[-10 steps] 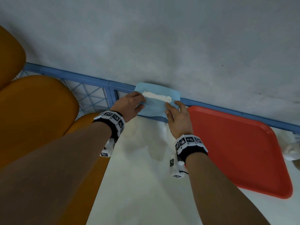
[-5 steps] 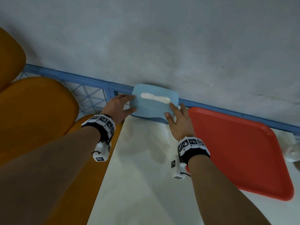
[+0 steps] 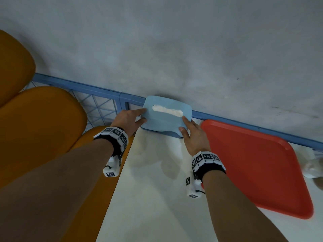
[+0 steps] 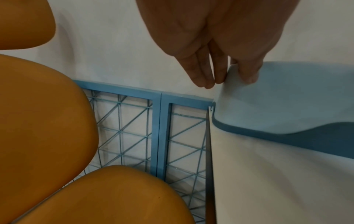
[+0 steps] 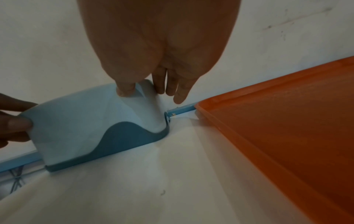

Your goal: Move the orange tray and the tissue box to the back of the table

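The light blue tissue box (image 3: 166,123) with a darker blue base stands at the back of the white table (image 3: 157,189), against the wall, white tissue showing in its top slot. My left hand (image 3: 134,117) holds its left end, thumb on the front face and fingers behind the edge (image 4: 229,80). At the right end my right hand (image 3: 187,130) pinches the corner, thumb in front, fingers along the side (image 5: 145,91). The orange tray (image 3: 253,163) lies flat just right of the box (image 5: 86,121), its far corner at the blue rail.
Orange chair seats (image 3: 35,128) crowd the left, beside a blue wire-grid panel (image 3: 97,105) along the grey wall (image 3: 174,49). A pale whitish object (image 3: 312,166) sits at the right edge behind the tray. The table's left edge runs close under my left wrist.
My left hand slid off the top of the tissue box to its left end. The right hand stayed at the right corner. The box sits about where it was.
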`<state>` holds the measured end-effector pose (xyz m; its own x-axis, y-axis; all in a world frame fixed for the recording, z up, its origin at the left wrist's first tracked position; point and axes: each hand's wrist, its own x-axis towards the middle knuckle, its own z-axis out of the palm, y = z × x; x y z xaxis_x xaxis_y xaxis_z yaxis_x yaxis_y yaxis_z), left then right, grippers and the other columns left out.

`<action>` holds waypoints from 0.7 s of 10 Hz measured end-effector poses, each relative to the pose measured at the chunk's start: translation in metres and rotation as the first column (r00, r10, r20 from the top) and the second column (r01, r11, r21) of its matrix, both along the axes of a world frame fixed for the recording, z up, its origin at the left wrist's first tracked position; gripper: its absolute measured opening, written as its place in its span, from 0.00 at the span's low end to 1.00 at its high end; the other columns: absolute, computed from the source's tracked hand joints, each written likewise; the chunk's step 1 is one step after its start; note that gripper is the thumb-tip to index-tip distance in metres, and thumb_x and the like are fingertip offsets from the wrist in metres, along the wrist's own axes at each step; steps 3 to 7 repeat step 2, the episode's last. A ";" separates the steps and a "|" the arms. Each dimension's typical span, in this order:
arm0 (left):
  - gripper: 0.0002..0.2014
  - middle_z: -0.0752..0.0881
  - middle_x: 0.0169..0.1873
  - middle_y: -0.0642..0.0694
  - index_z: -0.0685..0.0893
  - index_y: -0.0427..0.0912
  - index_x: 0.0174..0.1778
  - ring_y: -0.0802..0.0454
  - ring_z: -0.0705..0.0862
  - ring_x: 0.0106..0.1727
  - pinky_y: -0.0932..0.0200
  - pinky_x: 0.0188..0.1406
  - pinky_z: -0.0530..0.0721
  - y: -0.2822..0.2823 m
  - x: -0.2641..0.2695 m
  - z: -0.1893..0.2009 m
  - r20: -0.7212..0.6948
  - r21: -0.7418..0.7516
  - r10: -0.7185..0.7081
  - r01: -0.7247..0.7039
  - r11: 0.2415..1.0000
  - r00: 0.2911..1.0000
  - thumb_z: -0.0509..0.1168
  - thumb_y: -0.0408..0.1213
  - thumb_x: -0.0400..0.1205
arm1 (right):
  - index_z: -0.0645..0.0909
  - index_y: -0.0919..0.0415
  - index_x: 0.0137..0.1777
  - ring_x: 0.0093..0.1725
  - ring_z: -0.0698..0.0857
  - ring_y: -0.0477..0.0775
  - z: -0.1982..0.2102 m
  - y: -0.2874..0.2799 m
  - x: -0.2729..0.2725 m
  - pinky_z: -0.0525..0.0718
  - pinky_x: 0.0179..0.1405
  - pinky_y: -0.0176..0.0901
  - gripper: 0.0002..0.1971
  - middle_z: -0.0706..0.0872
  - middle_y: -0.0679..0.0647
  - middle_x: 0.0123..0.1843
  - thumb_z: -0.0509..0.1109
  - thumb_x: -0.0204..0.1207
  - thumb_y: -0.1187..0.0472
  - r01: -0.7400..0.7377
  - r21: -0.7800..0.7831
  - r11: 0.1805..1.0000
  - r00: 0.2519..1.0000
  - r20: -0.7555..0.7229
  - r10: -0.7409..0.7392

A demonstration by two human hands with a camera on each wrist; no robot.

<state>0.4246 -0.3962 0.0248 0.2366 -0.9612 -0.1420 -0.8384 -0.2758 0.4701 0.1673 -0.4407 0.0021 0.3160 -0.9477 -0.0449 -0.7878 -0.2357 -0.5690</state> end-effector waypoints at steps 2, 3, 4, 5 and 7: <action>0.27 0.85 0.66 0.42 0.69 0.56 0.78 0.40 0.84 0.63 0.41 0.61 0.86 -0.011 0.002 0.015 0.123 0.081 -0.101 0.091 0.993 0.987 0.65 0.51 0.83 | 0.64 0.47 0.81 0.74 0.75 0.60 0.021 -0.003 0.003 0.73 0.71 0.50 0.24 0.74 0.56 0.78 0.60 0.85 0.48 0.009 0.048 0.999 0.999 -0.048 -0.007; 0.27 0.85 0.66 0.42 0.69 0.56 0.78 0.40 0.84 0.63 0.41 0.61 0.86 -0.011 0.002 0.015 0.123 0.081 -0.101 0.091 0.993 0.987 0.65 0.51 0.83 | 0.64 0.47 0.81 0.74 0.75 0.60 0.021 -0.003 0.003 0.73 0.71 0.50 0.24 0.74 0.56 0.78 0.60 0.85 0.48 0.009 0.048 0.999 0.999 -0.048 -0.007; 0.27 0.85 0.66 0.42 0.69 0.56 0.78 0.40 0.84 0.63 0.41 0.61 0.86 -0.011 0.002 0.015 0.123 0.081 -0.101 0.091 0.993 0.987 0.65 0.51 0.83 | 0.64 0.47 0.81 0.74 0.75 0.60 0.021 -0.003 0.003 0.73 0.71 0.50 0.24 0.74 0.56 0.78 0.60 0.85 0.48 0.009 0.048 0.999 0.999 -0.048 -0.007; 0.27 0.85 0.66 0.42 0.69 0.56 0.78 0.40 0.84 0.63 0.41 0.61 0.86 -0.011 0.002 0.015 0.123 0.081 -0.101 0.091 0.993 0.987 0.65 0.51 0.83 | 0.64 0.47 0.81 0.74 0.75 0.60 0.021 -0.003 0.003 0.73 0.71 0.50 0.24 0.74 0.56 0.78 0.60 0.85 0.48 0.009 0.048 0.999 0.999 -0.048 -0.007; 0.27 0.85 0.66 0.42 0.69 0.56 0.78 0.40 0.84 0.63 0.41 0.61 0.86 -0.011 0.002 0.015 0.123 0.081 -0.101 0.091 0.993 0.987 0.65 0.51 0.83 | 0.64 0.47 0.81 0.74 0.75 0.60 0.021 -0.003 0.003 0.73 0.71 0.50 0.24 0.74 0.56 0.78 0.60 0.85 0.48 0.009 0.048 0.999 0.999 -0.048 -0.007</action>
